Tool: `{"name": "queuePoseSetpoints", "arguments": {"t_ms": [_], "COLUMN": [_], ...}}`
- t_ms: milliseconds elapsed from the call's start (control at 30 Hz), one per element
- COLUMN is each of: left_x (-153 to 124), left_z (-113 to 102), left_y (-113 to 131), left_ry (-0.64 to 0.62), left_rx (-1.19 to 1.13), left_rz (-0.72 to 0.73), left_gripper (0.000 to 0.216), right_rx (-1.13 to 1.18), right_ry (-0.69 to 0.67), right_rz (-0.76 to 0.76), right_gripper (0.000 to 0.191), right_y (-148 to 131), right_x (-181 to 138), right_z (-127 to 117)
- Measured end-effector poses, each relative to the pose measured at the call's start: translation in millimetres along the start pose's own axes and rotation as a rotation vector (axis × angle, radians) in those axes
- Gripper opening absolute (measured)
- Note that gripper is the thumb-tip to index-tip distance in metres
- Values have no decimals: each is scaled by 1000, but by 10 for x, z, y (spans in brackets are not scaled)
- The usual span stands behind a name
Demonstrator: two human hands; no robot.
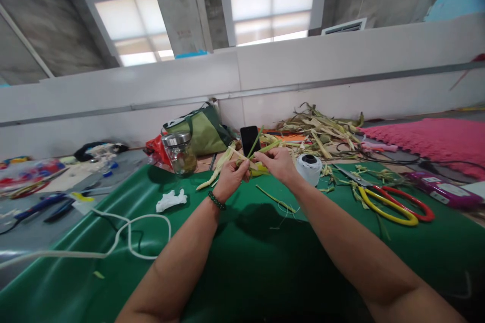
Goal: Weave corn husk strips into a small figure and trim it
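Above the green mat point(235, 267), my left hand point(230, 177) is pinched shut on strips of corn husk point(270, 148). Close beside it, my right hand point(281, 164) grips the same greenish strips with thumb and fingers. Their ends stick up and out past the fingertips. A pale, twisted length of husk point(208, 181) lies behind the left hand; whether it joins the held strips I cannot tell. A dark phone point(250, 140) stands just beyond the hands. Right of my right hand sits a spool of white thread point(308, 170). One loose green strip point(275, 198) rests on the mat.
Scissors with yellow and red handles point(392, 204) lie at right, near a purple device point(443, 189) and pink fabric point(428, 141). Dry husks point(322, 128) are heaped behind. To the left are a glass jar point(180, 155), green bag point(204, 131), crumpled tissue point(171, 201) and white cord point(131, 234).
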State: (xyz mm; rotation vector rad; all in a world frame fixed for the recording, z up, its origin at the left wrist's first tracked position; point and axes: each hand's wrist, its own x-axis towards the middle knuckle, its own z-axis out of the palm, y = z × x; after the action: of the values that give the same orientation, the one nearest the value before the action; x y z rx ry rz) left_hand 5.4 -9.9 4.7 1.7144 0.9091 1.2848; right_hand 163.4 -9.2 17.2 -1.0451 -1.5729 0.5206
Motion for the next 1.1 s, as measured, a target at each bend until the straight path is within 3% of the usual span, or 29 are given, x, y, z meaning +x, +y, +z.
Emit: {"name": "queuePoseSetpoints", "arguments": {"t_ms": [100,233,367,500,667,733,800,933,1000,1100], "left_x": [6,-11,-41,-44,-26,-28,-35,-54,-63,-63], "left_z": [-6,-9,-12,-19,-32,-36,-34,-6,6,-2], "left_y": [-11,12,65,71,36,44,61,86,93,105], "left_ry": [8,-35,-151,-224,-170,-160,-160,-217,-269,-334], "left_rx": [20,129,271,345,310,329,372,432,416,319], "left_rz": [-20,33,141,213,173,198,250,313,274,88], "left_gripper": [47,44,38,30,40,39,33,26,25,30], "right_rx": [-190,-487,-615,-558,-208,-223,-382,-575,-500,-180], "right_ry": [33,207,159,200,266,259,223,123,137,166], "right_rz": [18,-183,-116,-87,-56,-71,-112,-53,-96,-199], "right_gripper": [40,44,51,45,17,14,8,37,46,38], "right_y": [-6,-86,-101,-38,-6,-13,-19,-1,16,13], "right_x": [-17,-70,-72,-18,33,28,17,26,42,42], "right_z": [-34,-92,-122,-148,-158,-156,-158,-180,-184,-157]}}
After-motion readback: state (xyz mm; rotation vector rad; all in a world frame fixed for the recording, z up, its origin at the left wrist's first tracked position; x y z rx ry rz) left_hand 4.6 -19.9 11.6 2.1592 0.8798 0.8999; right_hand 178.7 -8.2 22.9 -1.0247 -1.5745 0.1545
